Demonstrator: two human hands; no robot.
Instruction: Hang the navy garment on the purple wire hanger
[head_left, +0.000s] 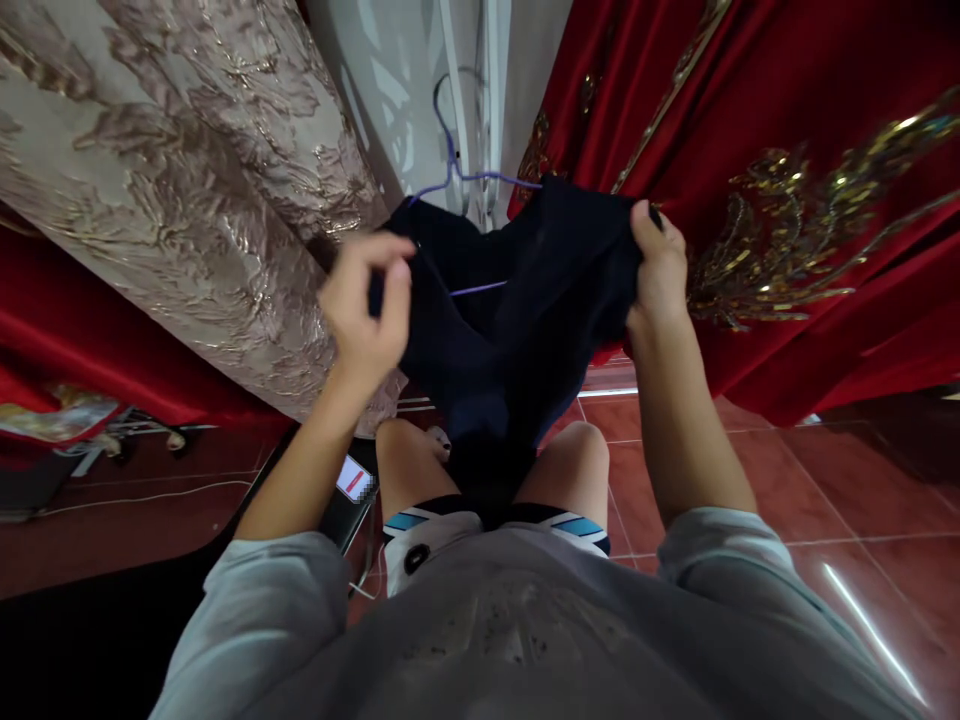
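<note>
A dark navy garment (517,320) is held up in front of the body, draped over a purple hanger (457,175). The right hand (660,265) is clenched on the garment's upper right edge. The left hand (367,305) is pinched narrowly at the garment's left edge. A red curtain (810,150) hangs just behind; a beige brocade curtain (187,180) is seen on the left. A red tiled floor (825,500) lies below.

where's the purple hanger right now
In the head view the purple hanger sits top centre, its hook up between the beige curtain and red curtain, threaded into the dark garment held by both hands.
</note>
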